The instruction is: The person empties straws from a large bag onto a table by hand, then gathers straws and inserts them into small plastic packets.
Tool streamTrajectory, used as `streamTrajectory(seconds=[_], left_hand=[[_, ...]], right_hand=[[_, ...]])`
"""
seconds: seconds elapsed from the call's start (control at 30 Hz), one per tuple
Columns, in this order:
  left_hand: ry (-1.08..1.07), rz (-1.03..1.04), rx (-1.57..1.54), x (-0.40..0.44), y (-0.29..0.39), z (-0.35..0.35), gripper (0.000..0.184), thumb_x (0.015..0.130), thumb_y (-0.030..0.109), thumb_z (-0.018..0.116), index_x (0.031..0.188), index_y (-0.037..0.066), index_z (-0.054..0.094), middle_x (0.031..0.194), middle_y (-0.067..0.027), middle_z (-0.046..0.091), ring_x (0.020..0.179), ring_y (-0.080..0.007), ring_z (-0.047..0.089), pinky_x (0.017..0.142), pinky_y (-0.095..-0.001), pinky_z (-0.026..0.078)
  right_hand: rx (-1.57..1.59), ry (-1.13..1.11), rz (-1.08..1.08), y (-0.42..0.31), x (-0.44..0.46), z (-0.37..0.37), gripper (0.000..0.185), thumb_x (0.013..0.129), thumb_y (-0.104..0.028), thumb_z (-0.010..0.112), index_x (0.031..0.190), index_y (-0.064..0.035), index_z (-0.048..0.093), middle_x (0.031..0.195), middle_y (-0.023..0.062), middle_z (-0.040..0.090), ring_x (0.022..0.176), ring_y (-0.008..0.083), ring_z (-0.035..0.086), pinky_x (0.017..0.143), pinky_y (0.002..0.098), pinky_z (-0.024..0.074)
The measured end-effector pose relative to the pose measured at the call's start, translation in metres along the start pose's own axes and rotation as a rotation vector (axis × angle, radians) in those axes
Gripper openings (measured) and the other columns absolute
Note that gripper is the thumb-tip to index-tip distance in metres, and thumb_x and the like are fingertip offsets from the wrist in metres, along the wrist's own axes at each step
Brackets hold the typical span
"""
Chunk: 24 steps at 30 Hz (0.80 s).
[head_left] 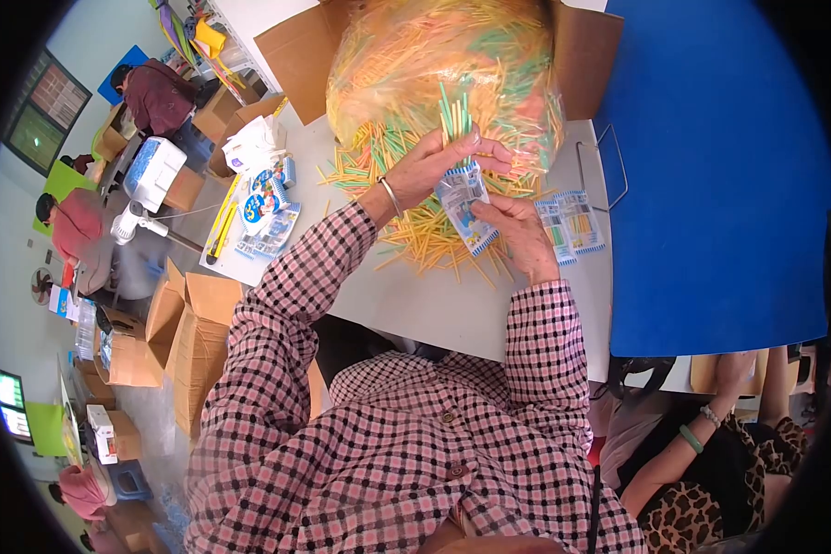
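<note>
My left hand [425,171] is wrapped round a small bunch of green and yellow sticks [454,115] that point up from its fingers. Just below, a small clear printed packet [463,205] with blue striped ends hangs between both hands. The fingers of my right hand [517,226] pinch the packet's right side. Under and behind the hands, loose coloured sticks [425,242] lie in a pile on the white table [379,309]. Two more packets [572,224], with sticks inside, lie to the right of my right hand.
A large clear bag of sticks [434,55] fills an open cardboard box [291,55] behind the pile. Packets [272,231] and a yellow cutter [222,231] lie at the left. A blue panel [720,203] stands right. A co-worker's arms [683,443] are at the lower right.
</note>
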<state>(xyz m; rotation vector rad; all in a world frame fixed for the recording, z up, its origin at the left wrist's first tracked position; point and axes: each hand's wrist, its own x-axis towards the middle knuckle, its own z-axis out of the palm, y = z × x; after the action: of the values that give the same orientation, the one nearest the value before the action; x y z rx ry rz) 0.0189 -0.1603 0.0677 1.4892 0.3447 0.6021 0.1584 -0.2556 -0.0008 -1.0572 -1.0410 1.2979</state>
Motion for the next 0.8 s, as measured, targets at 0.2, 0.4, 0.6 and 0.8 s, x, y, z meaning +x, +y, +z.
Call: streamTrajectory(seconds=[0.2,0.4,0.6,0.8], left_hand=[[0.056,-0.047,-0.04,-0.002,0.0,0.0,0.042,0.093,0.035,0.043,0.109,-0.002,0.054,0.11,-0.0147,0.058,0.107,-0.0216,0.056,0.088,-0.032,0.047],[0.042,-0.041,-0.014,-0.002,-0.007,-0.009,0.036,0.093,0.033,0.045,0.112,0.003,0.051,0.11,-0.0116,0.058,0.104,-0.0198,0.056,0.09,-0.0322,0.045],[-0.089,-0.008,0.308,0.002,-0.017,-0.025,0.035,0.093,0.03,0.045,0.119,0.007,0.045,0.111,-0.0063,0.055,0.102,-0.0124,0.051,0.087,-0.0297,0.043],[0.088,-0.003,0.118,0.006,-0.014,-0.025,0.034,0.095,0.029,0.04,0.12,0.007,0.045,0.114,-0.0075,0.054,0.106,-0.0162,0.051,0.09,-0.0311,0.042]], right_hand=[[0.117,0.035,-0.013,-0.001,0.0,0.002,0.026,0.083,-0.014,0.061,0.106,-0.0001,0.062,0.09,0.0056,0.065,0.079,0.0091,0.059,0.073,0.0233,0.0479],[0.132,0.07,-0.085,0.008,0.006,0.003,0.027,0.084,-0.015,0.06,0.107,-0.0002,0.062,0.091,0.0042,0.065,0.079,0.0084,0.059,0.072,0.0227,0.0479],[0.224,0.093,-0.108,0.007,0.007,0.004,0.026,0.088,-0.012,0.053,0.11,0.0009,0.06,0.096,0.0045,0.064,0.085,0.0071,0.058,0.077,0.0215,0.0448],[0.247,0.081,-0.137,0.011,0.01,0.006,0.028,0.089,-0.013,0.052,0.112,0.0002,0.059,0.097,0.004,0.064,0.086,0.0067,0.057,0.078,0.021,0.044]])
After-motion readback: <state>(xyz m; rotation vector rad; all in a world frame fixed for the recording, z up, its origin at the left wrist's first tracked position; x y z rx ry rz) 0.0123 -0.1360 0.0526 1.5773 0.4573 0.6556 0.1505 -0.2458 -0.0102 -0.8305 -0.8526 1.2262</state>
